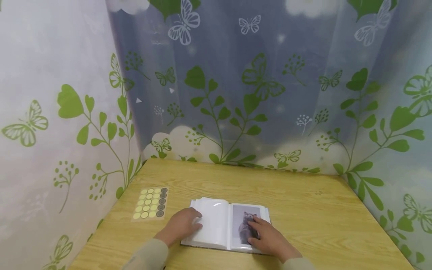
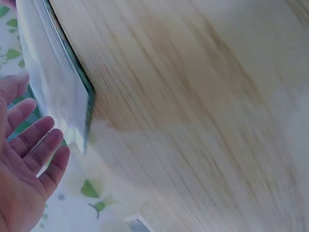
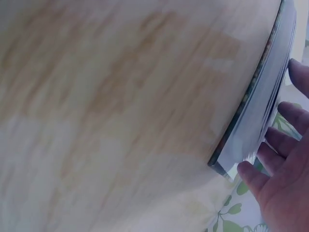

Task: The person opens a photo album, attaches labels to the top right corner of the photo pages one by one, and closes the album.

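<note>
A small photo album (image 1: 212, 228) lies spread apart on the wooden table, its left page a blank white sleeve. On the right page is a photo of a grey cat (image 1: 243, 229) in a clear pocket. My left hand (image 1: 182, 225) rests at the outer edge of the left page, fingers loosely bent. Across the right page lies my right hand (image 1: 268, 237), its fingertips over the cat photo and covering part of it. In the left wrist view, the fingers (image 2: 50, 154) are spread beside the page stack; the right wrist view shows the fingers (image 3: 251, 176) along the opposite edge.
A sheet of round yellow and dark stickers (image 1: 148, 204) lies on the table (image 1: 303, 210) to the left of the album. Curtains with green leaves and butterflies (image 1: 222, 93) enclose the table at the back and both sides.
</note>
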A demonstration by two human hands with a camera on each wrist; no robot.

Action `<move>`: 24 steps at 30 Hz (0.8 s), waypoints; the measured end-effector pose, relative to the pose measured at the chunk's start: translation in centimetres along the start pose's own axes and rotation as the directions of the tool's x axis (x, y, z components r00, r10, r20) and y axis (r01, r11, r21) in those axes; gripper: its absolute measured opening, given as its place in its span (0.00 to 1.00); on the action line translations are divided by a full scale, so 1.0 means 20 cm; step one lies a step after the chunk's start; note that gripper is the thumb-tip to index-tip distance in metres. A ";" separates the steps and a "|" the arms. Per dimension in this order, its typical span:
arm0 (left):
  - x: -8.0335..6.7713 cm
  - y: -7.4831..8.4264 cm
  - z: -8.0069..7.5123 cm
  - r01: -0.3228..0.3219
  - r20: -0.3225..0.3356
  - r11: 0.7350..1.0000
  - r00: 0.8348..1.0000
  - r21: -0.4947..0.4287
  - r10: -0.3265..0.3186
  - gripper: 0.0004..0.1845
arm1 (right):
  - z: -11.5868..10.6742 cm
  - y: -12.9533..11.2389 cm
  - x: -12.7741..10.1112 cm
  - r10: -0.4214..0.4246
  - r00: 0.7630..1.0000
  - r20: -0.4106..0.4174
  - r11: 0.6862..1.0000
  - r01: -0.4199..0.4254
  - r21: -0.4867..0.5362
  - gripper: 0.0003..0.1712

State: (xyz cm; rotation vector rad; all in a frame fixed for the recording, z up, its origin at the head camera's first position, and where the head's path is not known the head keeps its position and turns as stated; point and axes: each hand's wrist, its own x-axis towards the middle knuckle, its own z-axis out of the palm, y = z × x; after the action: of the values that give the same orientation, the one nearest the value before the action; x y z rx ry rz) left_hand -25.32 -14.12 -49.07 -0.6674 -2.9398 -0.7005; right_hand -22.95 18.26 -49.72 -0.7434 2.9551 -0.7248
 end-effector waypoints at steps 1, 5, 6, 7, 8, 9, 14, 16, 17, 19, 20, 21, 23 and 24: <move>0.00 -0.01 -0.01 0.017 -0.001 1.000 1.000 -0.009 -0.017 0.15 | 0.00 0.00 0.00 0.003 1.000 -0.011 1.000 -0.002 0.014 0.32; 0.00 -0.03 -0.03 0.061 -0.019 0.998 0.998 -0.018 -0.061 0.15 | -0.01 -0.02 0.00 0.027 0.998 -0.055 0.998 -0.024 0.049 0.31; 0.00 -0.04 -0.04 0.073 -0.024 0.997 0.997 -0.009 -0.073 0.15 | -0.01 -0.02 0.00 0.037 0.997 -0.065 0.998 -0.033 0.050 0.30; 0.00 -0.05 -0.04 0.090 -0.030 0.996 0.995 -0.007 -0.091 0.15 | -0.01 -0.02 0.00 0.045 0.996 -0.077 0.998 -0.041 0.053 0.29; 0.00 -0.06 -0.04 0.111 -0.038 0.994 0.993 0.002 -0.111 0.16 | -0.02 -0.02 0.00 0.051 0.995 -0.086 0.998 -0.047 0.053 0.29; 0.00 -0.07 -0.05 0.129 -0.048 0.992 0.990 0.003 -0.129 0.16 | -0.02 -0.02 0.00 0.057 0.994 -0.093 0.997 -0.052 0.052 0.29; -0.01 -0.14 -0.08 0.236 -0.098 0.972 0.967 -0.012 -0.236 0.20 | -0.02 -0.02 0.00 0.069 0.992 -0.102 0.996 -0.063 0.064 0.28; -0.02 -0.17 -0.10 0.267 -0.113 0.964 0.957 -0.005 -0.266 0.22 | -0.01 -0.02 0.00 0.076 0.992 -0.103 0.995 -0.070 0.066 0.28; -0.03 -0.19 -0.11 0.281 -0.122 0.960 0.953 0.001 -0.279 0.23 | -0.01 -0.02 0.01 0.079 0.991 -0.104 0.995 -0.073 0.064 0.28; -0.04 -0.23 -0.14 0.295 -0.135 0.955 0.947 0.011 -0.291 0.25 | 0.00 -0.01 0.01 0.080 0.991 -0.111 0.995 -0.073 0.063 0.28; -0.05 -0.26 -0.15 0.299 -0.142 0.954 0.945 0.023 -0.293 0.25 | 0.00 -0.01 0.01 0.078 0.990 -0.114 0.996 -0.072 0.060 0.29; -0.06 -0.28 -0.16 0.303 -0.151 0.952 0.944 0.035 -0.294 0.27 | 0.00 0.00 0.01 0.076 0.990 -0.117 0.996 -0.069 0.060 0.29; -0.07 -0.33 -0.18 0.316 -0.171 0.948 0.937 0.044 -0.305 0.28 | 0.00 0.00 0.01 0.071 0.990 -0.123 0.996 -0.064 0.056 0.29; -0.08 -0.36 -0.18 0.326 -0.182 0.944 0.933 0.056 -0.312 0.30 | 0.00 0.00 0.01 0.069 0.990 -0.125 0.997 -0.062 0.055 0.29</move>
State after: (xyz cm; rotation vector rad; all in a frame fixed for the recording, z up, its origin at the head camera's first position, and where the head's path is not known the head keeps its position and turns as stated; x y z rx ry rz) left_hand -27.13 -22.14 -49.09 -0.1118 -2.9231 -0.6119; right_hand -23.15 18.10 -49.74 -0.6157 3.0432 -0.8706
